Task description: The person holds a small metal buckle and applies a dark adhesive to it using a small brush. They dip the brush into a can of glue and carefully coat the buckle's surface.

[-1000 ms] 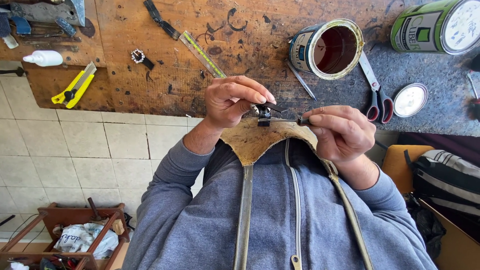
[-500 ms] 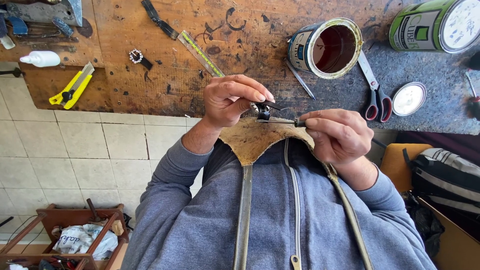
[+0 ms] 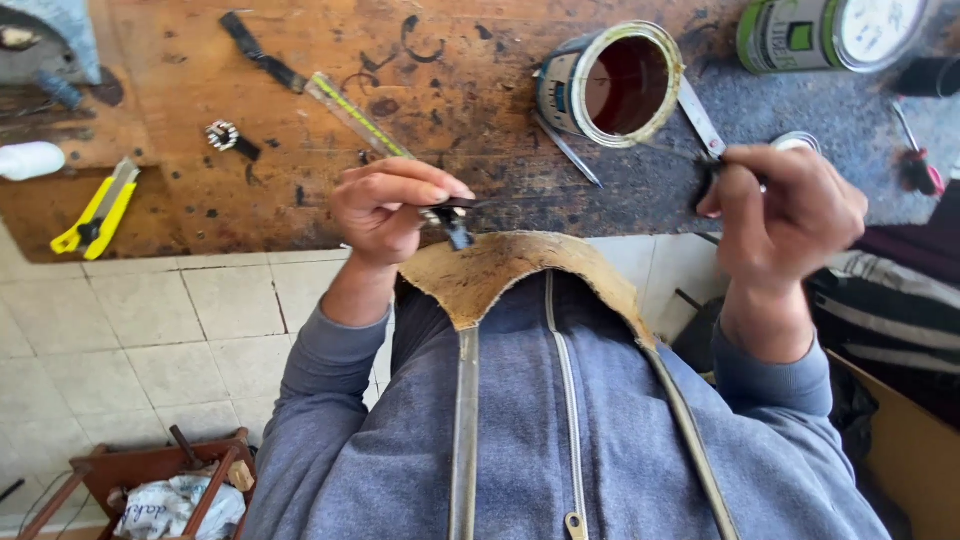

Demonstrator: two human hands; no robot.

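My left hand fingers pinched a small, light black clip; at three o'clock, my right hand gripped thin thread tight.

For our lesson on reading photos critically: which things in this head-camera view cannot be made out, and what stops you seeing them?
- Item in right hand: fingers cover it and motion blurs it.
- Small dark piece pinched by left hand at the leather edge: too small to identify.
- Green can: cut off by the top edge.
- Grey tool: cut off at the top-left corner.
- Crate contents: cut off by the bottom edge.
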